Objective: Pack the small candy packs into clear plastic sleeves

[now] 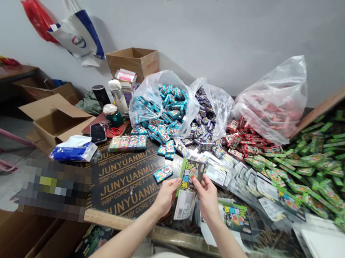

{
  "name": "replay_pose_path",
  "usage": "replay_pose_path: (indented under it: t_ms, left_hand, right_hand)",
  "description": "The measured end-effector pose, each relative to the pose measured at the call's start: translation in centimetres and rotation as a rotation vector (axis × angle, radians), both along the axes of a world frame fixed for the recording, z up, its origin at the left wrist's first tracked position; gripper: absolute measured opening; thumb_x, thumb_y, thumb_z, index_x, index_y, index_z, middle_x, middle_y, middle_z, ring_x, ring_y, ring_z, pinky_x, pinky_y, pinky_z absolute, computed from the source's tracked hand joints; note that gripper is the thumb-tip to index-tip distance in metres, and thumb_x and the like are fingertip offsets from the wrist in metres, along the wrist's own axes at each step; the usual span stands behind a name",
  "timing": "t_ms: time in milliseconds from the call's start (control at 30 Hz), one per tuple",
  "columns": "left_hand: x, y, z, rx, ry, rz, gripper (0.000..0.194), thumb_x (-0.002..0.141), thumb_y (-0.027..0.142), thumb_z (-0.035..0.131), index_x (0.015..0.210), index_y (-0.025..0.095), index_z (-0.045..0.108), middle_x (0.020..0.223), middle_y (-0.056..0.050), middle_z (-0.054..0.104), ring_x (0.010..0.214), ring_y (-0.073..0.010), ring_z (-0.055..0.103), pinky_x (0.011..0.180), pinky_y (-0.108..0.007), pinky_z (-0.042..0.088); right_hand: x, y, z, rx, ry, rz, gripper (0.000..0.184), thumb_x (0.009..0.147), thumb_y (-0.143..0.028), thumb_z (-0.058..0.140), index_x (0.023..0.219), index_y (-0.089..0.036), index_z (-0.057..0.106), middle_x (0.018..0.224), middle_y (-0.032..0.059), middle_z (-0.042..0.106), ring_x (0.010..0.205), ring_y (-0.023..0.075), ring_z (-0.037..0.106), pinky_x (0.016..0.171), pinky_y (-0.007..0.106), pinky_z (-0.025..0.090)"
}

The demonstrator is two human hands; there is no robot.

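Observation:
Between my two hands is a black-and-green printed plastic pouch [184, 206], held upright over the table, with a pale label on its lower part. My left hand [165, 196] pinches its left edge. My right hand [209, 196] grips its upper right side, thumb and fingers pressed together. Just left of the pouch lies a small blue patterned packet [163, 174]. More blue packets [165, 134] spill from a clear bag behind it. Under my right forearm another printed pouch [235, 218] lies flat. Whether anything is inside the held pouch, I cannot tell.
Purple packets [203, 121], red packets [244, 139] and a large heap of green packets [319, 168] line the back and right. A row of packets [128, 142], scissors [114, 132] and a phone [98, 133] lie left. An open carton [60, 120] stands beyond the table's left edge.

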State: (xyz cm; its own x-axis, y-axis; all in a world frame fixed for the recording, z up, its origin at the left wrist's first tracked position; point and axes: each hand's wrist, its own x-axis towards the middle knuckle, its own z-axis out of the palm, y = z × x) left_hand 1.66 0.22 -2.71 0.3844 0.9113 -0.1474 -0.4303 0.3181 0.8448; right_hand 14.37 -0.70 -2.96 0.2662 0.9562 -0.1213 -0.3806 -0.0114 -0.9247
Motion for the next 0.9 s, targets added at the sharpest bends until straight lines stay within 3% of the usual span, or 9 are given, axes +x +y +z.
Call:
replay_pose_path:
  t_ms: [133,267,433,567,633,700,767,833,900]
  left_hand:
    - [-0.6,0.3,-0.4,-0.002,0.09,0.056,0.032,0.07,0.041,0.065,0.077,0.01,0.064,0.066,-0.003,0.061,0.055,-0.0108,0.051,0.055,-0.022,0.04]
    - [-1.0,0.9,-1.1,0.101,0.281,0.179,0.028,0.067,0.039,0.067,0.068,0.011,0.062,0.059,0.001,0.057,0.055,-0.01,0.048,0.055,-0.02,0.038]
    - [-0.8,1.2,-1.9,0.194,0.407,0.35,0.024,0.07,0.037,0.063,0.067,0.013,0.061,0.057,0.003,0.055,0.054,-0.0093,0.048,0.055,-0.02,0.038]
    - [-1.4,0.5,-2.5,0.202,0.363,0.045,0.025,0.067,0.032,0.067,0.082,0.013,0.062,0.07,-0.001,0.063,0.063,-0.0132,0.056,0.062,-0.023,0.044]
    - [-1.8,0.2,-2.5,0.202,0.344,-0.13,0.028,0.065,0.031,0.068,0.086,0.012,0.062,0.081,-0.004,0.066,0.074,-0.0167,0.06,0.07,-0.027,0.046]
    - [-1.9,0.2,-2.3,0.174,0.332,-0.209,0.033,0.063,0.029,0.071,0.089,0.012,0.062,0.088,-0.007,0.067,0.081,-0.0191,0.061,0.075,-0.03,0.046]
    - [-1.2,0.4,-1.7,0.122,0.296,-0.165,0.046,0.057,0.026,0.075,0.099,0.014,0.06,0.091,-0.007,0.066,0.083,-0.0194,0.061,0.077,-0.03,0.046]
    - [0.2,0.7,-0.6,0.056,0.213,0.019,0.056,0.056,0.027,0.076,0.108,0.017,0.055,0.091,-0.005,0.066,0.084,-0.0178,0.062,0.078,-0.029,0.046]
    - [1.8,0.9,0.5,-0.016,0.086,0.222,0.049,0.065,0.038,0.069,0.108,0.017,0.055,0.09,-0.004,0.066,0.085,-0.017,0.062,0.079,-0.028,0.046]
  right_hand:
    - [0.4,0.1,0.2,0.012,-0.049,0.084,0.033,0.068,-0.037,0.068,0.094,-0.018,0.061,0.094,0.0047,0.068,0.084,0.0184,0.061,0.08,0.032,0.046]
    - [1.3,-0.2,0.3,-0.02,-0.141,0.257,0.033,0.07,-0.042,0.064,0.091,-0.017,0.062,0.089,0.0047,0.068,0.08,0.0192,0.061,0.074,0.032,0.048]
    - [1.9,-1.2,-1.5,-0.13,-0.184,0.523,0.045,0.064,-0.038,0.069,0.103,-0.019,0.058,0.086,0.0027,0.067,0.073,0.0195,0.061,0.065,0.033,0.05]
    - [3.1,-1.3,-2.4,-0.064,-0.307,0.483,0.038,0.062,-0.034,0.071,0.094,-0.015,0.061,0.086,0.0039,0.067,0.075,0.02,0.061,0.072,0.035,0.048]
    - [3.7,-0.9,-1.7,-0.027,-0.307,0.468,0.043,0.061,-0.033,0.072,0.099,-0.017,0.06,0.093,0.0045,0.066,0.082,0.0203,0.06,0.077,0.035,0.047]
    - [4.0,-0.3,-0.4,0.015,-0.266,0.36,0.046,0.062,-0.035,0.072,0.103,-0.019,0.057,0.1,0.004,0.065,0.089,0.0193,0.059,0.082,0.033,0.046]
    - [3.7,0.3,0.9,0.033,-0.201,0.188,0.042,0.066,-0.041,0.068,0.101,-0.022,0.056,0.099,0.0029,0.065,0.088,0.0179,0.059,0.081,0.032,0.046]
    - [2.7,0.7,1.8,0.017,-0.144,0.064,0.037,0.068,-0.047,0.064,0.094,-0.021,0.057,0.092,0.0026,0.066,0.084,0.0177,0.06,0.076,0.03,0.047]
    - [1.4,0.8,2.1,-0.007,-0.09,-0.031,0.038,0.072,-0.053,0.056,0.093,-0.021,0.057,0.09,0.0036,0.066,0.082,0.0186,0.061,0.071,0.029,0.048]
